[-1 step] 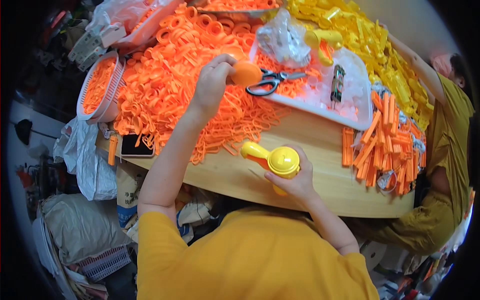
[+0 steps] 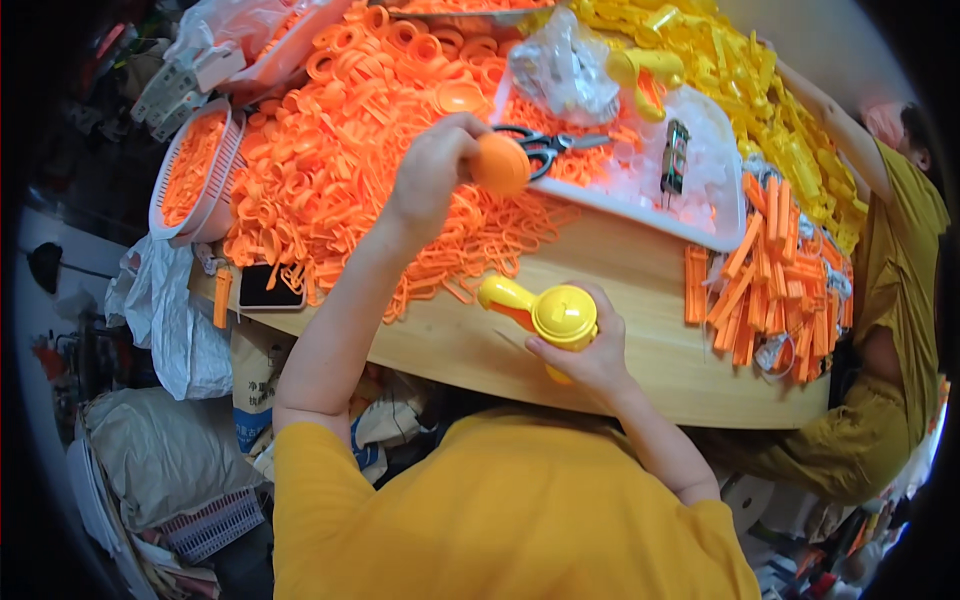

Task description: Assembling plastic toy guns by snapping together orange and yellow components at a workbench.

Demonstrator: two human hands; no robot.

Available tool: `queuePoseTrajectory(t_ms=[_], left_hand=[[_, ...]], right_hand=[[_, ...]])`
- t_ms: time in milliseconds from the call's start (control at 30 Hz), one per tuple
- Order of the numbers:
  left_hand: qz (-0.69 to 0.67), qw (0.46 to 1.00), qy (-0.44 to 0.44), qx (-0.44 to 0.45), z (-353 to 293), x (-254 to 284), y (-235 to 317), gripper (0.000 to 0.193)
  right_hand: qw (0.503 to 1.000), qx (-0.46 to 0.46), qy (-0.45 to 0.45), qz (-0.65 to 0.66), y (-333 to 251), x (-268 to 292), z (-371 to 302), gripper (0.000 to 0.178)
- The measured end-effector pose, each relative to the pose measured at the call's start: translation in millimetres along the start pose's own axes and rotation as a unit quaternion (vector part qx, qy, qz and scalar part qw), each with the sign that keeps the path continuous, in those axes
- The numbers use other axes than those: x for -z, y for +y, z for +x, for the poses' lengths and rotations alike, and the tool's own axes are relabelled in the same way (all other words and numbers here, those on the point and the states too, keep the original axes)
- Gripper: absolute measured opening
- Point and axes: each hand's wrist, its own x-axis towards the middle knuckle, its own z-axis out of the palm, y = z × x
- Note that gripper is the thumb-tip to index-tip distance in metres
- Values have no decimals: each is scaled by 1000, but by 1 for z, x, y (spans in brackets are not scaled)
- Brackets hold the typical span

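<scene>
Pinched in the fingers of my left hand (image 2: 430, 180) is a round orange plastic cap (image 2: 502, 165), held in the air at the edge of a heap of orange plastic parts (image 2: 340, 170). My right hand (image 2: 605, 350) wraps around a yellow plastic piece (image 2: 564, 315) with a round domed body and a stubby arm pointing left. It is held over the front of the wooden table (image 2: 650, 290). My palm and fingers hide its right side. Black-handled scissors (image 2: 550, 148) lie just beyond the orange cap.
A white tray (image 2: 640, 228) holds clear bags, a battery-like cylinder (image 2: 675, 158) and another yellow piece (image 2: 645, 75). Orange sticks (image 2: 770, 270) are stacked at right, yellow parts (image 2: 700, 60) behind. At left are a white basket (image 2: 230, 165) and a phone (image 2: 270, 288). A co-worker (image 2: 890, 260) reaches in.
My left hand has moved slightly right and down with the orange cap, whose round face is turned more into view. The yellow piece in my right hand has shifted slightly left and up.
</scene>
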Motion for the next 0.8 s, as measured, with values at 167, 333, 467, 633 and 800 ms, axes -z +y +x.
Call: queuePoseTrajectory(t_ms=[167, 333, 467, 633, 800], left_hand=[[159, 986, -40, 17, -49, -80, -19, 20], [333, 928, -115, -122, -64, -96, -35, 34], [344, 911, -101, -203, -68, -94, -39, 34], [357, 906, -86, -211, -76, -96, -41, 21], [307, 933, -123, -144, -87, -93, -44, 19]], right_hand=[[999, 34, -5, 2, 6, -8, 1, 56], [996, 90, -13, -13, 7, -15, -3, 55], [995, 94, -8, -14, 4, -15, -3, 56], [994, 106, -19, -35, 11, -15, -11, 59], [996, 76, -42, -12, 1, -22, -17, 43]])
